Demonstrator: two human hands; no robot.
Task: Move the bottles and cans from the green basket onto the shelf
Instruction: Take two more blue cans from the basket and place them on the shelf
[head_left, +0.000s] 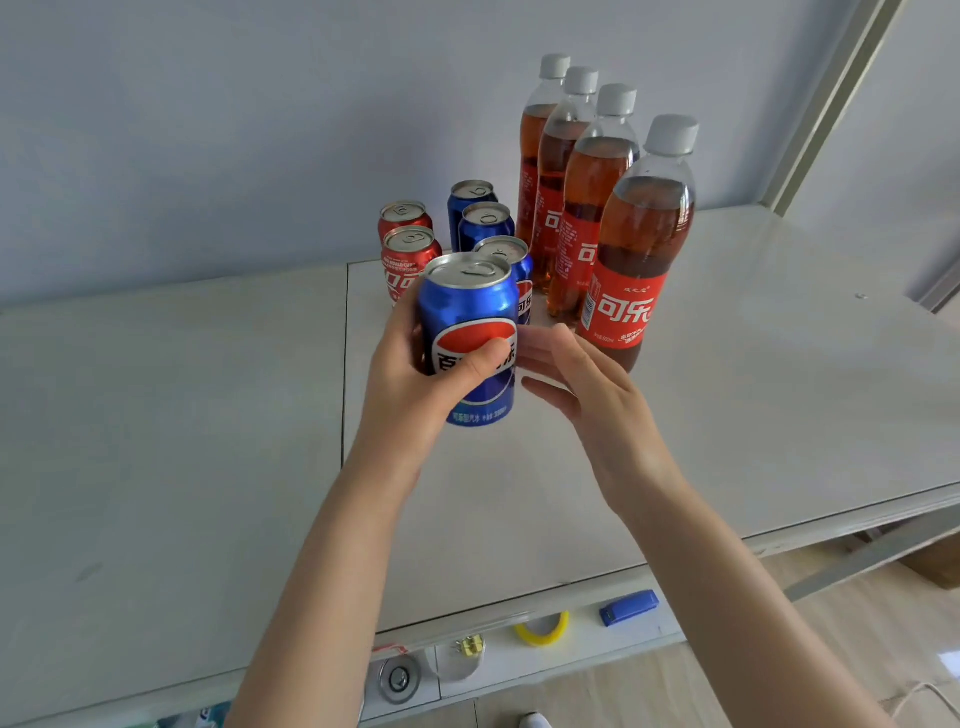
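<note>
White shelf (727, 415) carries cola bottles (631, 260) and cans; left hand (415, 384) grips a blue Pepsi can (470, 332), thumb curled across; right hand (587, 395) beside it, fingers straight, together.

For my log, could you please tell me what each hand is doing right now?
Left hand: holding the blue can.
Right hand: open, holding nothing.

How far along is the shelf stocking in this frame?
Done: four cola bottles, two red cans and three blue cans stand on the shelf. In hand: the left hand grips a fourth blue can in front of the blue row; the right hand is open beside it. Left: placing that can. The green basket is out of view, so anything remaining there cannot be told.
</note>
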